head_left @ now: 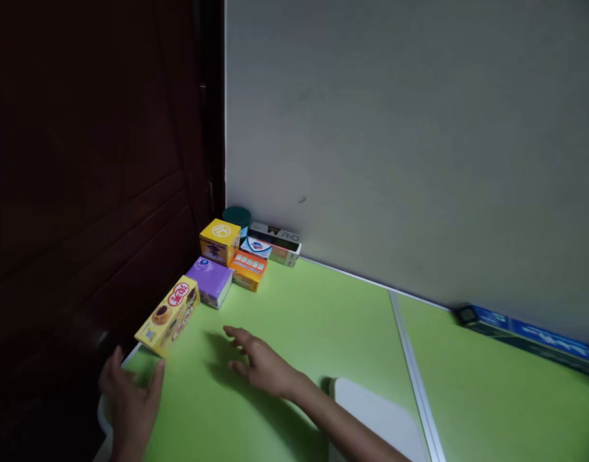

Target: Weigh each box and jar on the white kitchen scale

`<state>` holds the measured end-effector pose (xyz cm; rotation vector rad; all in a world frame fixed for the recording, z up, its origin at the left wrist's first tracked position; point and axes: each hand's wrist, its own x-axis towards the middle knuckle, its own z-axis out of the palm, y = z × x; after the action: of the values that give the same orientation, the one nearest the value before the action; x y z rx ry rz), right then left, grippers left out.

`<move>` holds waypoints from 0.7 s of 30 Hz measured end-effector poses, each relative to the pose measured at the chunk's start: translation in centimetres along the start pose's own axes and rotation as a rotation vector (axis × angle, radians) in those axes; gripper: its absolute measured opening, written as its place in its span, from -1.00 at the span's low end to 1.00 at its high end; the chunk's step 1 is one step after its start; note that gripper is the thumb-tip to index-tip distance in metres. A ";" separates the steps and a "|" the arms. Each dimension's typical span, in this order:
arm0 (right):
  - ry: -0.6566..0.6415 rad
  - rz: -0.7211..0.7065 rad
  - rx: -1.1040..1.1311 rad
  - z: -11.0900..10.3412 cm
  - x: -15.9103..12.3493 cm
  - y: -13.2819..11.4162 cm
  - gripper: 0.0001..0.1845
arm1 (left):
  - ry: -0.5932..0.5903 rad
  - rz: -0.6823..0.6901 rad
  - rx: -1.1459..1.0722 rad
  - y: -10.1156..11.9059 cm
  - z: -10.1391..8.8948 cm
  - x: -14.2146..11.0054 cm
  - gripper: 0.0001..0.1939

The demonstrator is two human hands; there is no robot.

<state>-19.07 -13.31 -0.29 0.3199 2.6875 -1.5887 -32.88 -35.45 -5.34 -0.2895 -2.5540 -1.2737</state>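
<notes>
My left hand (131,401) is raised at the table's left edge, thumb and fingers spread, with nothing between them. Just beyond its fingertips lies a long yellow box (172,314) with pictures of round pastries on it. Over the green table (294,321) hovers my right hand (258,360), fingers apart and holding nothing; its shadow falls to the left. Past the yellow box sits a purple packet (210,280). An orange box (249,268) and a yellow cube-shaped box (220,240) stand close behind that packet.
In the far corner are a dark green-lidded tub (237,215), a white-and-blue soap box (256,247) and a grey-and-black box (278,240). A long blue box (530,337) lies along the wall at right. Under my right forearm is a white flat object (376,417). A metal strip (412,366) crosses the table.
</notes>
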 end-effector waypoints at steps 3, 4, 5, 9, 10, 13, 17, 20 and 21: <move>0.030 0.045 0.055 -1.0 -5.1 -0.7 -0.46 | -0.207 0.200 -0.110 0.4 -0.4 -4.2 -0.47; 0.036 0.046 0.071 -1.3 -7.1 -1.0 -0.51 | -0.383 0.229 -0.182 1.2 -0.1 -6.0 -0.55; 0.048 0.042 0.083 -1.6 -9.1 -1.3 -0.54 | -0.568 0.255 -0.249 2.2 0.4 -7.7 -0.59; 0.254 0.058 0.064 -2.4 -16.6 -1.0 -0.50 | -1.031 0.483 -0.357 8.1 2.9 -14.2 -0.49; 0.325 0.085 0.047 -2.6 -18.2 -0.4 -0.47 | -1.088 0.556 -0.349 9.5 3.6 -15.4 -0.47; 0.443 0.196 -0.006 -2.9 -22.9 1.9 -0.40 | -1.196 0.722 -0.288 13.3 5.6 -18.1 -0.49; 0.533 0.279 -0.018 -5.1 -28.9 6.0 -0.40 | -1.320 0.931 -0.170 19.6 9.1 -20.6 -0.56; 0.787 0.340 0.003 -9.5 -33.6 10.7 -0.49 | -1.441 1.010 -0.121 26.8 13.8 -23.6 -0.53; 0.890 0.380 0.030 -11.5 -35.1 12.6 -0.52 | -1.452 1.040 -0.123 29.4 15.9 -24.8 -0.52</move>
<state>18.72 -3.56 -1.86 1.7814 2.8161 -1.6000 -3.16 -6.68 -0.61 -2.8879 -2.1960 -0.7615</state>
